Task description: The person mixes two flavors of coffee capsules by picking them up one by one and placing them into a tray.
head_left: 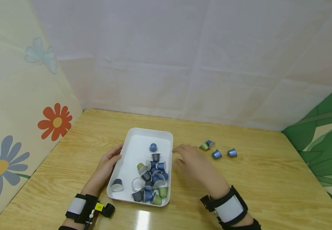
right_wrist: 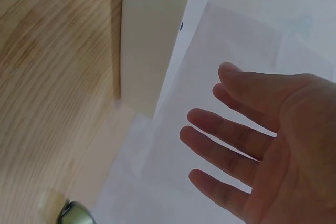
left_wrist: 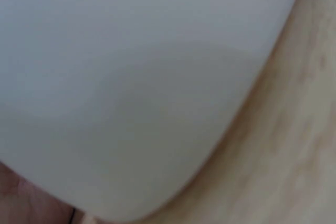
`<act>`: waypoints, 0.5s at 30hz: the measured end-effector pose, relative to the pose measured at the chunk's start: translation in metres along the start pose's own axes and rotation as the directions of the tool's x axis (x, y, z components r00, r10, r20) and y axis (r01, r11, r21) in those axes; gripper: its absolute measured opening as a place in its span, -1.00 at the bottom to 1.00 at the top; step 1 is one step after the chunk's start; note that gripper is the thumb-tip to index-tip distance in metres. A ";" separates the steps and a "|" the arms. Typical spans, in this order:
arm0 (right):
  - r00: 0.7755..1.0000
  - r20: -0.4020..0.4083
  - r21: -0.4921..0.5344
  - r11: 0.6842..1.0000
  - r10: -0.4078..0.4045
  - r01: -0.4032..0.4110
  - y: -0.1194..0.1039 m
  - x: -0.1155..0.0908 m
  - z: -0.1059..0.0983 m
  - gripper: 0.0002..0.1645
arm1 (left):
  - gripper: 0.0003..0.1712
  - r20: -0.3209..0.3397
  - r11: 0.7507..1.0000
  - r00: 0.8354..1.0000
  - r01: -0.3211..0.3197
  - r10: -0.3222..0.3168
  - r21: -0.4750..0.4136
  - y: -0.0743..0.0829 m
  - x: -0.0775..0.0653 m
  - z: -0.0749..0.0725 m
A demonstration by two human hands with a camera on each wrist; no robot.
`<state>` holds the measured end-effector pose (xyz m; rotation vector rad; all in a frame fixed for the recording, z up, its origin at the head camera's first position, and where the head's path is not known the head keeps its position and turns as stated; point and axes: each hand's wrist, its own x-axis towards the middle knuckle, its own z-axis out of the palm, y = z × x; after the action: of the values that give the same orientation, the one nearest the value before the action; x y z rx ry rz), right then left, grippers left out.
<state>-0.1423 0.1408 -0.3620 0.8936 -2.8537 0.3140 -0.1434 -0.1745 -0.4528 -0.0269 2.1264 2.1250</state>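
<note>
A white tray (head_left: 134, 140) lies on the table, holding several coffee capsules heaped toward its near right part. A blue coffee capsule (head_left: 153, 147) stands apart farther back, and a dark grey capsule (head_left: 116, 185) lies by the left wall. My left hand (head_left: 108, 163) holds the tray's left edge, thumb at the rim; its other fingertips are hidden. Just outside the right wall is my right hand (head_left: 193, 159), fingertips close to the rim. In the right wrist view its fingers (right_wrist: 226, 142) are spread and hold nothing, beside the tray wall (right_wrist: 152, 40).
To the right of my right hand, a green capsule (head_left: 204, 146) and a blue capsule (head_left: 210, 144) lie together on the wooden table (head_left: 269, 179). Two more blue capsules (head_left: 216, 154) lie nearby. A pale cloth (head_left: 183, 64) hangs behind the table, with printed panels on both sides.
</note>
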 end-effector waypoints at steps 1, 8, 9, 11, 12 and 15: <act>1.000 -0.001 0.005 1.000 0.022 -0.022 0.003 -0.001 -0.001 -0.63 | -0.42 -0.001 1.000 1.000 0.004 -0.004 -0.001 0.000 0.000 0.000; 0.987 0.011 0.042 0.986 0.159 -0.159 0.024 -0.008 -0.006 -0.60 | -0.41 -0.005 1.000 1.000 0.012 -0.012 0.006 -0.001 0.001 0.000; 0.985 0.013 0.055 0.983 0.172 -0.173 0.027 -0.010 -0.007 -0.60 | -0.41 -0.006 1.000 1.000 0.007 -0.007 0.009 -0.001 0.001 0.000; 0.978 0.016 0.078 0.975 0.209 -0.209 0.034 -0.013 -0.010 -0.58 | -0.41 -0.007 1.000 1.000 0.004 -0.004 0.009 -0.001 0.001 0.000; 0.975 0.016 0.088 0.971 0.223 -0.223 0.038 -0.014 -0.011 -0.58 | -0.41 -0.008 1.000 1.000 0.005 -0.005 0.007 -0.001 0.000 0.000; 0.961 0.027 0.129 0.952 0.276 -0.277 0.049 -0.020 -0.017 -0.55 | -0.42 -0.009 1.000 1.000 0.013 -0.013 0.006 -0.001 0.000 0.000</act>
<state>-0.1530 0.1947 -0.3568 0.5095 -2.9948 0.5349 -0.1433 -0.1749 -0.4539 -0.0499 2.1314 2.1157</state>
